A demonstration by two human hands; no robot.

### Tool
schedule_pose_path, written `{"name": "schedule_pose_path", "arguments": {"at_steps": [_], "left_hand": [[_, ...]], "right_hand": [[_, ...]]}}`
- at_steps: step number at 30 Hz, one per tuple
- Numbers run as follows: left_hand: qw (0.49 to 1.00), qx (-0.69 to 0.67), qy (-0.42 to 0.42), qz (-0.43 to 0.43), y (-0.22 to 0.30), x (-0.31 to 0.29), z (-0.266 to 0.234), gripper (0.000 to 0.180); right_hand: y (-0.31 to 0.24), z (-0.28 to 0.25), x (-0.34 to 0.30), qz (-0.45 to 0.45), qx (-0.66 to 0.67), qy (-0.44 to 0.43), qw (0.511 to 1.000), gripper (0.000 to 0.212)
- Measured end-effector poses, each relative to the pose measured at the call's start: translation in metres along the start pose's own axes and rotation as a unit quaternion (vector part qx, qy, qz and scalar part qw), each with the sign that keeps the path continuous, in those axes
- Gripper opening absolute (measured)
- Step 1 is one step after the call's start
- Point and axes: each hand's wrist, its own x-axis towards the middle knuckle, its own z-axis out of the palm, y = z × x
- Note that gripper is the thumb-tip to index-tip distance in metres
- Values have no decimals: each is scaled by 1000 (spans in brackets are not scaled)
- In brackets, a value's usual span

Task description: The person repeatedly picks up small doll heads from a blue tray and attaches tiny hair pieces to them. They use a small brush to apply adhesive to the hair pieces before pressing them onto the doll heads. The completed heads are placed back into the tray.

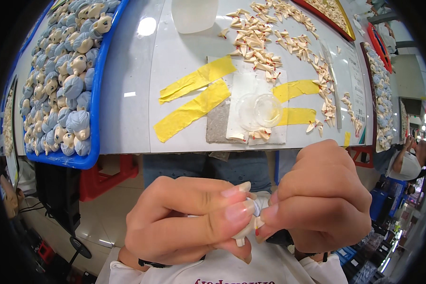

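At far left we are seeing a blue tray holding doll heads with blue hair; its raised rim is presumably serving to contain the pile beside the white surface. Next, in front of the surface's near edge, the left hand is holding a pale rounded piece, its fingers closing narrowly around it, apparently to steady it while leaving one side exposed. Above, yellow tape strips are lying across the surface and onto a grey board, probably anchoring it, and a translucent container is standing behind. On the board a clear round dish is resting. Behind it, cream pointed pieces with red tips are lying loose, apparently spread for easy picking. Below, we are finding a small red-tipped piece at the pale piece's side; the right hand is pinching it between thumb and forefinger, though the overlapping fingers are partly hiding the contact. Farther right, a ruler-like strip is lying beside more pointed pieces.
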Motion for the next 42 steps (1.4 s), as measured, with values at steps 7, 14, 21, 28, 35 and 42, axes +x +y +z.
{"name": "schedule_pose_path", "arguments": {"at_steps": [7, 14, 21, 28, 35, 42], "left_hand": [[998, 41, 32, 34, -2, -1, 2, 29], [995, 41, 86, -26, 5, -3, 8, 38], [989, -15, 91, -119, -2, -9, -4, 34], [963, -110, 155, -188, 1, -8, 6, 39], [949, -110, 164, -246, 6, -3, 8, 43], [938, -77, 191, -278, 11, -2, 12, 49]], "right_hand": [[-5, 9, 0, 8, -17, 33, 999, 18], [-5, 7, 0, 7, -21, 20, 1000, 17], [0, 17, 1, 33, 5, 49, 998, 25], [4, 18, -1, 35, 48, 52, 997, 25], [5, 21, -2, 34, 47, 74, 996, 21], [-1, 21, -3, 26, -21, 87, 996, 20]]}}
